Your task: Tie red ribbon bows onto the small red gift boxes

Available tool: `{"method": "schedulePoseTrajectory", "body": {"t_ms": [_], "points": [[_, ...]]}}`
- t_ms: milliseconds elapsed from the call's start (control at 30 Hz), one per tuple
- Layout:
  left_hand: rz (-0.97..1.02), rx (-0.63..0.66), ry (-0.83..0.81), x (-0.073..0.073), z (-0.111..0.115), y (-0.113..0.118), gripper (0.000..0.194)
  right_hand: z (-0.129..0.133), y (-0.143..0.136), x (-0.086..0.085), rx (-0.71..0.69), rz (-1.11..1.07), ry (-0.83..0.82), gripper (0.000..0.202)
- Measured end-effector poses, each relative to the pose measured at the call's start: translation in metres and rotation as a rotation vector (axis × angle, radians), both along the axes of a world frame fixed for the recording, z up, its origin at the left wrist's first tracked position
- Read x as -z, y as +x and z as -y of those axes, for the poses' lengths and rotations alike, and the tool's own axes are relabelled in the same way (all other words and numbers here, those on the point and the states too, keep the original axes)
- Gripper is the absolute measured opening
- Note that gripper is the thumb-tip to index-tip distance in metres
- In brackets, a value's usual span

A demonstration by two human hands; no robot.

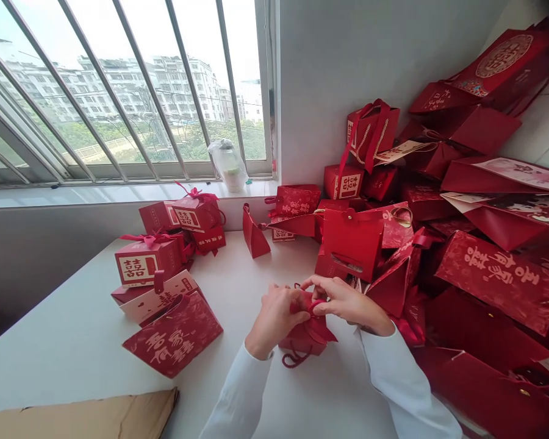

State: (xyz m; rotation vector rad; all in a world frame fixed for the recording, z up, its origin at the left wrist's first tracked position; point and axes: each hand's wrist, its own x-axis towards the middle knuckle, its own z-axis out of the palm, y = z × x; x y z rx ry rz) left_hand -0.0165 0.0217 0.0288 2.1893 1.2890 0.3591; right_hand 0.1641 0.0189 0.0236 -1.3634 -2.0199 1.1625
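Note:
A small red gift box [304, 341] stands on the white table in front of me, with a dark red cord handle [296, 358] hanging down its near side. A red ribbon [319, 329] lies over the top of the box. My left hand [281, 314] pinches the ribbon from the left, fingers curled above the box. From the right, my right hand [343, 302] grips the ribbon between thumb and fingers. Both hands meet over the box top, so the exact shape of the ribbon there is partly hidden.
Red gift boxes with bows [139, 262] and a floral red bag [176, 335] sit at left. A large pile of red bags [498, 274] fills the right side. Cardboard [82, 417] lies at the near left edge. A bagged cup [231, 167] stands on the windowsill [141, 194].

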Motion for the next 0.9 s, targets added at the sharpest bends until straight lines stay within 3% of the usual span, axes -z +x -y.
{"method": "schedulePoseTrajectory", "body": {"t_ms": [233, 400, 567, 700, 900], "points": [[-0.114, 0.051, -0.017, 0.003, -0.003, -0.002, 0.006, -0.001, -0.003, 0.003, -0.067, -0.026, 0.009, 0.039], [0.104, 0.148, -0.105, -0.004, -0.011, -0.020, 0.012, -0.001, -0.001, -0.001, 0.007, 0.030, -0.025, 0.043], [0.144, 0.097, -0.195, -0.009, -0.018, -0.042, 0.020, 0.002, 0.000, -0.006, 0.023, 0.088, -0.086, 0.045], [0.161, 0.113, -0.228, -0.008, -0.020, -0.045, 0.031, 0.002, -0.003, -0.003, 0.037, 0.070, -0.043, 0.043], [0.283, 0.081, -0.269, 0.002, -0.026, -0.043, 0.027, 0.001, -0.006, -0.001, 0.015, 0.063, -0.034, 0.042]]}}
